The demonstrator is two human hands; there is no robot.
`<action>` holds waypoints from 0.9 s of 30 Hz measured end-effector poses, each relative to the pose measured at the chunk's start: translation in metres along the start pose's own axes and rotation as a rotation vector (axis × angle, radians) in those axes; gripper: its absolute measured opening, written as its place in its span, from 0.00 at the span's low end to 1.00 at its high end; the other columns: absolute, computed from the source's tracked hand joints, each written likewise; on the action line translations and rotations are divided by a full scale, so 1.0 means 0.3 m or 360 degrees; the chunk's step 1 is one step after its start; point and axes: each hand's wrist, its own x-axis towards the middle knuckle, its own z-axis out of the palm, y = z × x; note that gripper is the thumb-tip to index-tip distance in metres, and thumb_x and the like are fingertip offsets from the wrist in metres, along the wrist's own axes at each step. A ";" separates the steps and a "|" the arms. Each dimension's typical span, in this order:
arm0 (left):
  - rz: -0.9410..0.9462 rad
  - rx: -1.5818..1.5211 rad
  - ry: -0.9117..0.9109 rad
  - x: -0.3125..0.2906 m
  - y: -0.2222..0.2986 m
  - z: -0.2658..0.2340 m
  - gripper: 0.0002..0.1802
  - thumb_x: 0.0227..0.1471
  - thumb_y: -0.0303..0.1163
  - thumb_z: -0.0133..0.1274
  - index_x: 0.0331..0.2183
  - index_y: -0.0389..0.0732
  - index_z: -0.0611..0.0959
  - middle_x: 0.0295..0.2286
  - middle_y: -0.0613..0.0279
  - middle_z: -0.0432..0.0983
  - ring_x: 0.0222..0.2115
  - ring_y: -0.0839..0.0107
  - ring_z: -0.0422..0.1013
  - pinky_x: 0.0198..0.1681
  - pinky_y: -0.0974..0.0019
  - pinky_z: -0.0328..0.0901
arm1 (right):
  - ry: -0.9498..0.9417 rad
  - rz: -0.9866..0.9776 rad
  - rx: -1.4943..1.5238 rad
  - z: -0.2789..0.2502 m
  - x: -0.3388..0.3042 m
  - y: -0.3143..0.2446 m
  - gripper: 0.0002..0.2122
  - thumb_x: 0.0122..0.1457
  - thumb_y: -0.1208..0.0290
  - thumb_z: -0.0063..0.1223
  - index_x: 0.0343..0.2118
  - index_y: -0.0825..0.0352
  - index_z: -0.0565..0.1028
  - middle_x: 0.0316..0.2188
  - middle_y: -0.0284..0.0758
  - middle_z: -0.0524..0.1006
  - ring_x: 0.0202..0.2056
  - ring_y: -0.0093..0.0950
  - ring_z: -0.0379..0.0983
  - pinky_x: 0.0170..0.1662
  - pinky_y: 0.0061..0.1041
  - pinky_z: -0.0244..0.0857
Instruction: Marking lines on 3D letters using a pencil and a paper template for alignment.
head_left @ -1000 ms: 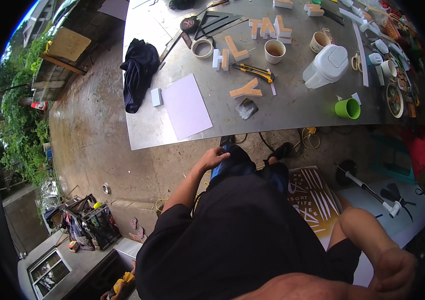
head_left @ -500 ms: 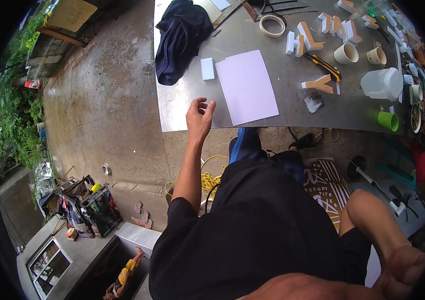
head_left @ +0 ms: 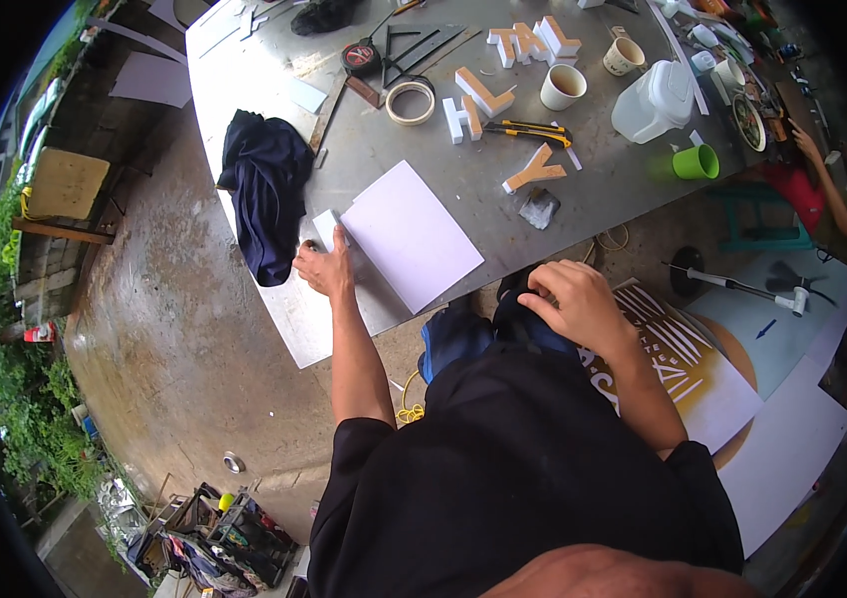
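On the metal table, my left hand (head_left: 326, 267) has its thumb and fingers around the near end of a small white rectangular block (head_left: 325, 225). A sheet of white paper (head_left: 414, 234) lies flat just to the right of the block. My right hand (head_left: 575, 299) hovers by the table's near edge, above my lap, its fingers loosely bent and the thumb apart; no object shows in it. To the left of the block is a crumpled dark blue cloth (head_left: 266, 194).
Beyond the paper are masking tape (head_left: 410, 103), a tape measure (head_left: 361, 58), a yellow-black utility knife (head_left: 528, 132) and several foam letters (head_left: 483, 95). Farther right stand paper cups (head_left: 563, 88), a white plastic jug (head_left: 653, 103) and a green cup (head_left: 695, 162). Another person's arm (head_left: 837, 204) shows at right.
My left hand has reached forward from beside the paper onto the white block. My right hand has risen from the lower right toward the table edge. The view has turned.
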 end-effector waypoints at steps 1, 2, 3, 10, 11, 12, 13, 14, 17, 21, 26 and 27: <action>0.0008 -0.0092 -0.0063 0.008 -0.007 0.005 0.44 0.44 0.62 0.65 0.48 0.33 0.78 0.49 0.44 0.70 0.50 0.50 0.69 0.54 0.52 0.65 | 0.0009 -0.0017 0.0014 0.029 -0.004 0.030 0.11 0.56 0.64 0.64 0.29 0.65 0.74 0.24 0.36 0.77 0.31 0.38 0.76 0.37 0.36 0.68; 0.0016 -0.0184 -0.0122 0.016 -0.008 0.013 0.42 0.45 0.60 0.65 0.47 0.31 0.79 0.46 0.46 0.72 0.48 0.52 0.71 0.52 0.53 0.66 | 0.0000 -0.0042 -0.0008 0.052 -0.002 0.057 0.11 0.56 0.64 0.63 0.30 0.65 0.75 0.25 0.36 0.77 0.32 0.38 0.76 0.39 0.37 0.69; 0.0046 -0.0195 0.0028 0.016 -0.014 0.027 0.36 0.45 0.56 0.67 0.40 0.31 0.81 0.41 0.48 0.76 0.43 0.53 0.74 0.49 0.54 0.68 | -0.0014 -0.0073 -0.0020 0.074 -0.001 0.077 0.10 0.56 0.64 0.63 0.31 0.65 0.75 0.26 0.36 0.77 0.33 0.38 0.76 0.40 0.37 0.69; -0.0090 -0.0422 -0.0121 0.047 -0.026 0.002 0.32 0.40 0.46 0.73 0.35 0.32 0.76 0.33 0.50 0.79 0.34 0.61 0.76 0.41 0.59 0.71 | -0.0204 0.0123 0.0321 0.202 0.065 0.242 0.09 0.56 0.65 0.62 0.32 0.65 0.76 0.25 0.35 0.78 0.33 0.39 0.77 0.39 0.38 0.70; -0.0060 -0.0526 -0.0137 0.054 -0.048 -0.003 0.31 0.41 0.44 0.73 0.36 0.32 0.76 0.33 0.51 0.78 0.33 0.63 0.75 0.40 0.60 0.71 | -0.0248 0.0142 0.0304 0.235 0.090 0.263 0.09 0.56 0.65 0.63 0.34 0.64 0.76 0.29 0.36 0.78 0.36 0.39 0.77 0.40 0.38 0.70; -0.0024 -0.0633 -0.0170 0.054 -0.050 0.002 0.30 0.41 0.42 0.73 0.36 0.32 0.75 0.32 0.52 0.78 0.32 0.65 0.75 0.39 0.62 0.71 | -0.0228 0.0126 0.0311 0.280 0.120 0.281 0.09 0.56 0.65 0.63 0.34 0.64 0.76 0.29 0.36 0.78 0.36 0.39 0.77 0.40 0.38 0.70; -0.0029 -0.0771 -0.0190 0.044 -0.033 0.005 0.29 0.41 0.40 0.73 0.38 0.31 0.77 0.32 0.57 0.77 0.31 0.70 0.72 0.38 0.65 0.69 | -0.0045 0.0067 0.0216 0.322 0.140 0.297 0.10 0.56 0.66 0.63 0.36 0.64 0.76 0.33 0.37 0.78 0.38 0.39 0.76 0.41 0.36 0.69; -0.0034 -0.0953 -0.0156 0.026 -0.012 0.017 0.25 0.44 0.37 0.71 0.38 0.32 0.76 0.30 0.60 0.75 0.29 0.73 0.70 0.35 0.67 0.68 | 0.0138 0.0010 0.0118 0.366 0.164 0.311 0.11 0.56 0.66 0.63 0.39 0.64 0.76 0.36 0.37 0.78 0.40 0.40 0.75 0.42 0.35 0.69; 0.0068 -0.1142 -0.0216 -0.063 0.019 0.040 0.18 0.50 0.31 0.66 0.37 0.35 0.74 0.25 0.67 0.72 0.25 0.77 0.67 0.32 0.70 0.66 | 0.0153 -0.0041 -0.0122 0.492 0.245 0.300 0.20 0.53 0.63 0.65 0.49 0.62 0.75 0.47 0.38 0.72 0.48 0.39 0.69 0.48 0.36 0.65; 0.0244 -0.0911 -0.0264 -0.116 0.029 0.051 0.17 0.50 0.30 0.64 0.38 0.35 0.74 0.24 0.64 0.74 0.23 0.75 0.70 0.31 0.70 0.67 | 0.0201 -0.0073 -0.0368 0.598 0.305 0.249 0.26 0.53 0.59 0.66 0.54 0.61 0.73 0.49 0.39 0.68 0.50 0.39 0.63 0.52 0.40 0.61; 0.0251 -0.0701 -0.0245 -0.091 0.064 0.059 0.25 0.50 0.34 0.65 0.45 0.36 0.73 0.25 0.63 0.73 0.24 0.72 0.70 0.33 0.66 0.68 | 0.0122 0.0066 -0.0369 0.627 0.356 0.197 0.23 0.53 0.59 0.65 0.49 0.63 0.74 0.45 0.39 0.70 0.46 0.37 0.66 0.47 0.38 0.61; 0.0303 -0.0704 -0.0232 -0.087 0.055 0.052 0.30 0.49 0.36 0.67 0.48 0.36 0.71 0.28 0.61 0.73 0.25 0.70 0.71 0.33 0.64 0.68 | 0.0113 0.0054 -0.0384 0.628 0.370 0.186 0.23 0.53 0.59 0.65 0.49 0.63 0.74 0.45 0.39 0.70 0.46 0.37 0.66 0.47 0.38 0.61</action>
